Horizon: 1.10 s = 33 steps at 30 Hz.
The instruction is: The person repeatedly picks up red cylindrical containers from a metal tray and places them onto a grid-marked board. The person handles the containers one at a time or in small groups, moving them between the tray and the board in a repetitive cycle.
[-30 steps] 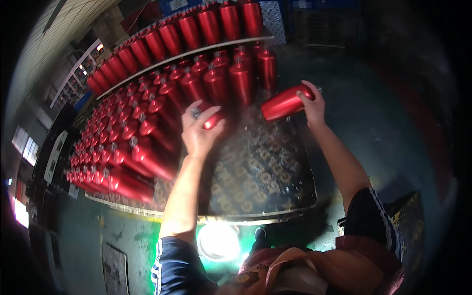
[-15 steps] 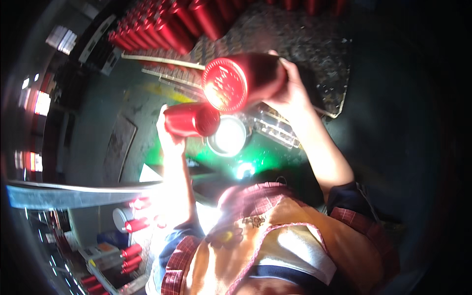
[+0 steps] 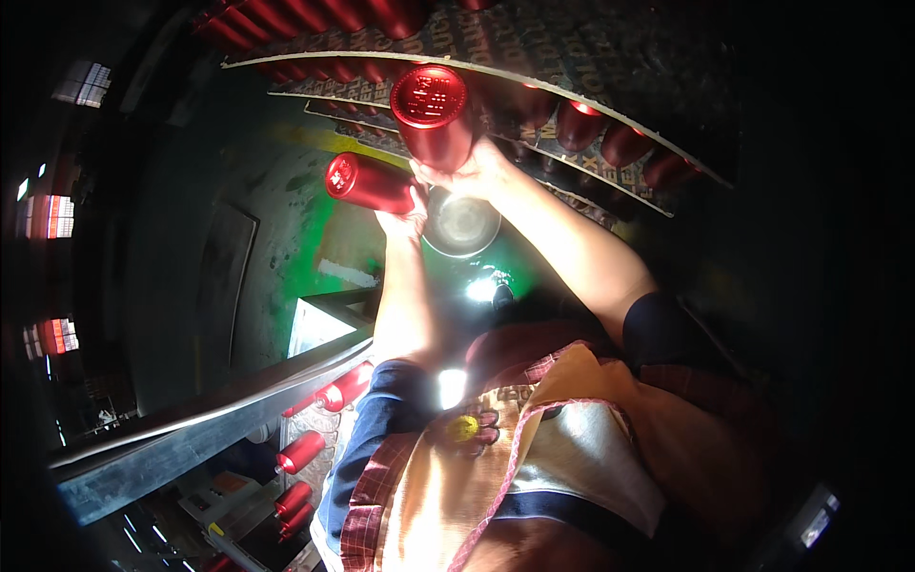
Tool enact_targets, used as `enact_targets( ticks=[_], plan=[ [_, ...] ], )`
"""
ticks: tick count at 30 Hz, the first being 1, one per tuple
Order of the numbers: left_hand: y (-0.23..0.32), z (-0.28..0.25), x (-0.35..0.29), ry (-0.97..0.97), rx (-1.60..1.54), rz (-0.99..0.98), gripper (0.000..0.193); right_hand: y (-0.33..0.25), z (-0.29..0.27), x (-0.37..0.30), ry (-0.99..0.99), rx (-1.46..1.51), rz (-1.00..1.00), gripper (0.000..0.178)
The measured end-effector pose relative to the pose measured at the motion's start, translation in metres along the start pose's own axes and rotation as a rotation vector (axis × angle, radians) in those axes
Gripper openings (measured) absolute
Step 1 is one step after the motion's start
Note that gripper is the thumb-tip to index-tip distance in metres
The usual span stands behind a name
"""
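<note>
My right hand (image 3: 477, 170) is wrapped round the lower part of a shiny red metal bottle (image 3: 440, 138), whose round stamped base is turned up toward me. A second red metal bottle (image 3: 376, 183) lies almost level in my left hand (image 3: 408, 219), its stamped base pointing left. That hand's fingers close on the bottle's right end. The two bottles are close together, the right one higher and farther away. The far ends of both are hidden by my hands.
Stacked boards (image 3: 534, 86) carry rows of red bottles (image 3: 343, 14) ahead. Below my hands a round metal container (image 3: 462, 224) stands on the green floor. A metal rail (image 3: 219, 400) crosses at the left, with red bottles (image 3: 302, 451) on a machine behind it.
The left bottle's base has swung from facing right to facing left. The right bottle has tilted more upright, base up. My view has shifted, showing more of the stacked boards.
</note>
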<state>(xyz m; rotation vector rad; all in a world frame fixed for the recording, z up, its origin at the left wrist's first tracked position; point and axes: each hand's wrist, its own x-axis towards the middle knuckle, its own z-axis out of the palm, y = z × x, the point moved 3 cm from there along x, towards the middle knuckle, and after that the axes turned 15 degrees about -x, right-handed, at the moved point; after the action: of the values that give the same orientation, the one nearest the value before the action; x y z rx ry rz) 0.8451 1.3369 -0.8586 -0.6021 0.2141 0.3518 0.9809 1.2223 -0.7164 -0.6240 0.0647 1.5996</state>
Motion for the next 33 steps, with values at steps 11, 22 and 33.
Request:
enact_targets(
  ticks=[11,22,33],
  plan=[
    [-0.074,0.006,-0.083,-0.338,0.277,0.226,0.050,0.021,-0.038,-0.006,-0.594,0.303,0.150,0.066],
    [-0.183,-0.108,-0.530,0.574,1.193,1.477,0.040,0.121,-0.098,-0.112,-0.560,-0.229,0.136,0.047],
    [-0.079,-0.167,-0.703,1.482,1.644,2.160,0.038,0.460,0.114,-0.164,-0.928,-1.689,-1.039,0.032]
  ],
)
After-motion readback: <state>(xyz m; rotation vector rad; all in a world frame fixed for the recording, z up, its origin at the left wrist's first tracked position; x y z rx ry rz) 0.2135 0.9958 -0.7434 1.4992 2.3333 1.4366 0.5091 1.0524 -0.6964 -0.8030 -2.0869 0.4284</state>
